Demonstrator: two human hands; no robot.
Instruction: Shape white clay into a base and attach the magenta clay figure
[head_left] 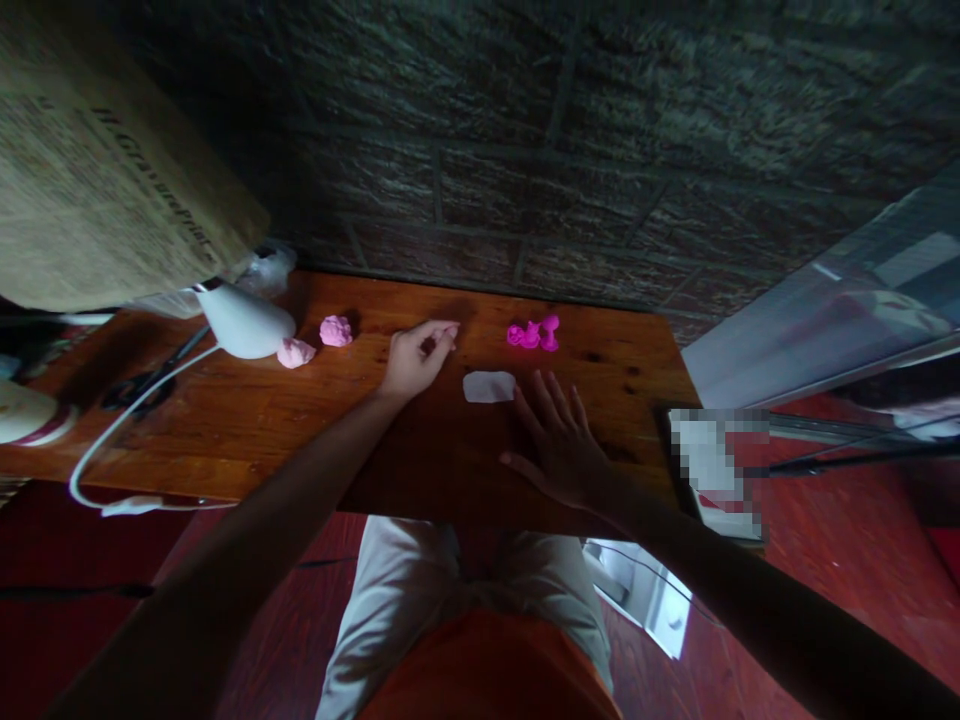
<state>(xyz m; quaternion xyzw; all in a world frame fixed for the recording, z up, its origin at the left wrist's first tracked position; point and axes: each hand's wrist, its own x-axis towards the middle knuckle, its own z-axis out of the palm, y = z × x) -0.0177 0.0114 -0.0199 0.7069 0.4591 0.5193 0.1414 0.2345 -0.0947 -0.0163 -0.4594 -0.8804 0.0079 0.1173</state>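
Observation:
My left hand (pixel 417 358) rests on the wooden table with its thumb and fingers pinched together. A pinkish bit shows at its fingertips, too small to name. To the left of this hand lie two crumpled pink lumps that look like modelling clay, one (pixel 336 331) apart from the lamp and the other (pixel 295 352) against its base. My right hand (pixel 559 440) is spread flat on the table, palm down. Its fingertips are by the right end of a flat, pale piece with rounded corners (pixel 488 387). Beyond them sit several bright magenta shaped pieces (pixel 533 334), close together.
A lamp with a white base (pixel 247 318) and printed shade (pixel 120 160) stands at the left, its white cord looping over the table's front edge. Black-handled scissors (pixel 142 388) lie near a pale container (pixel 30 413). A stone-patterned wall (pixel 480 160) borders the table (pixel 420 455).

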